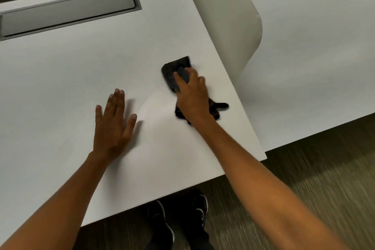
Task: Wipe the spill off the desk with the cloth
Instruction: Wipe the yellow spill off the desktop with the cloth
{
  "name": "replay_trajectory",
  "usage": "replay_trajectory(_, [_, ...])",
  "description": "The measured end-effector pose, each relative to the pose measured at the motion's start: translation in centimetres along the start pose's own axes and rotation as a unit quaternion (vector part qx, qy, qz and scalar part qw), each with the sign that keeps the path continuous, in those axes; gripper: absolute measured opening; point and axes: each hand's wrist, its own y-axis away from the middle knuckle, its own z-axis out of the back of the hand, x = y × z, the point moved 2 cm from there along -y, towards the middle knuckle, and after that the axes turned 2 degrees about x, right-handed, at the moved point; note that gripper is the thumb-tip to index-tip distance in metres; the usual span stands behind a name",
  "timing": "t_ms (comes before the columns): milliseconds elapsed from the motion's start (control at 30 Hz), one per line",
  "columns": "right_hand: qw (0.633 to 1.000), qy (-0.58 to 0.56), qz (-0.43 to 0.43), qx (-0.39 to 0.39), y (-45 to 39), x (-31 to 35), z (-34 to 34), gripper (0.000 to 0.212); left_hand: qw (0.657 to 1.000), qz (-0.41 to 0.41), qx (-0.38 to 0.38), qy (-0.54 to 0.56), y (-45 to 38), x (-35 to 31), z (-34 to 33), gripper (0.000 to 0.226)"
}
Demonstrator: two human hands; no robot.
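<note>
Your right hand presses flat on the dark, crumpled cloth, fingers spread over it and pinning it to the smooth white counter near the right edge. Your left hand lies open and flat, palm down, holding nothing, well apart from the cloth. A faint curved sheen on the counter between your hands looks like the wet trace of the spill; its extent is hard to tell.

The risk as I judge it: the cloth sits close to the counter's right edge, so a stroke outward could push liquid over onto the floor. The loose tail of cloth under your wrist could also drag and smear.

Count: one cloth, two hands, one grey recessed hatch on this counter.
</note>
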Motion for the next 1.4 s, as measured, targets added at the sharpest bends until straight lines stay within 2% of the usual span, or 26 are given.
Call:
replay_trajectory(200, [0.993, -0.060, 0.098, 0.037, 9.8, 7.6, -2.4, 0.049, 0.990, -0.003, -0.047, 0.131, 0.4, 0.0, 0.5, 0.077])
replay_trajectory(267, [0.992, -0.065, 0.103, 0.045, 12.8, 8.3, -2.5, 0.051, 0.989, -0.010, -0.053, 0.140, 0.4, 0.1, 0.6, 0.075])
replay_trajectory(400, [0.992, -0.039, 0.101, 0.068, 16.2, 7.7, -1.7, 0.070, 0.991, -0.015, -0.036, 0.130, 0.6, 0.4, 0.5, 0.077])
replay_trajectory(500, [0.997, -0.001, 0.070, 0.044, 17.0, 4.8, -0.3, 0.071, 0.997, -0.009, -0.023, 0.078, 0.5, 0.3, 0.3, 0.079])
replay_trajectory(567, [1.000, 0.016, 0.005, 0.005, 15.8, 1.5, 1.2, 0.069, 0.999, -0.002, -0.016, 0.036, 0.3, 0.1, 0.2, 0.079])
replay_trajectory(700, [0.992, 0.026, -0.103, -0.063, 8.8, -3.8, 3.0, 0.052, 1.000, 0.005, -0.010, 0.000, 0.0, -0.2, 0.1, 0.075])
replay_trajectory(867, [0.982, 0.026, -0.166, -0.090, -0.7, -6.4, 2.2, 0.049, 1.000, 0.002, 0.000, -0.013, 0.0, -0.1, 0.2, 0.075])
replay_trajectory(967, [0.980, 0.010, -0.180, -0.082, -3.4, -5.7, 1.5, 0.047, 1.000, 0.005, 0.008, -0.016, -0.1, -0.2, 0.2, 0.073])
replay_trajectory(1133, [0.998, -0.020, -0.057, -0.024, -1.0, 0.7, -0.1, 0.048, 1.000, 0.007, 0.013, -0.017, -0.2, 0.0, 0.3, 0.075])
replay_trajectory(1233, [0.999, -0.031, 0.017, 0.012, 3.5, 5.8, -1.6, 0.048, 1.000, -0.001, 0.003, 0.030, 0.1, 0.1, 0.5, 0.084])
replay_trajectory(1400, [0.996, -0.062, 0.048, 0.049, 11.8, 11.0, -2.7, 0.040, 0.992, -0.022, -0.012, 0.125, 0.3, 0.8, 1.0, 0.093])
